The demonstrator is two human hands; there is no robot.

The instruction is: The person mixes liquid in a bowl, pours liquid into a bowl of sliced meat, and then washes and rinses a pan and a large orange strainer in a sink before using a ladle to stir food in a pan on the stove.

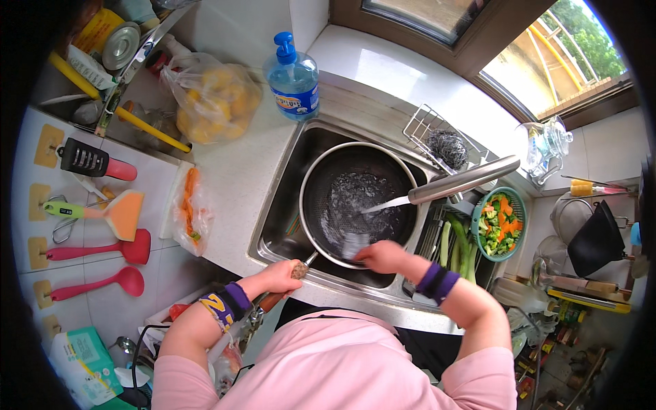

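Observation:
A dark frying pan [359, 159] rests over the steel sink [287, 169], with water running into it from the faucet [461, 179]. My left hand [279, 277] is closed around the pan's handle [303, 269] at the counter's front edge. Inside the pan's near side, my right hand [382, 256] holds a blurred greyish scrubber [355, 245] against the pan's inner surface; its exact kind cannot be told. Shallow, rippling water covers part of the pan's bottom. Purple and black bands circle both forearms.
A blue soap pump bottle [292, 87] stands behind the sink, beside a bag of yellow fruit [220, 102]. Right of the sink are a wire rack holding steel wool [447, 148], long green vegetables [461, 246] and a basket of cut broccoli and carrot [499, 223]. A bagged carrot [190, 205] lies left.

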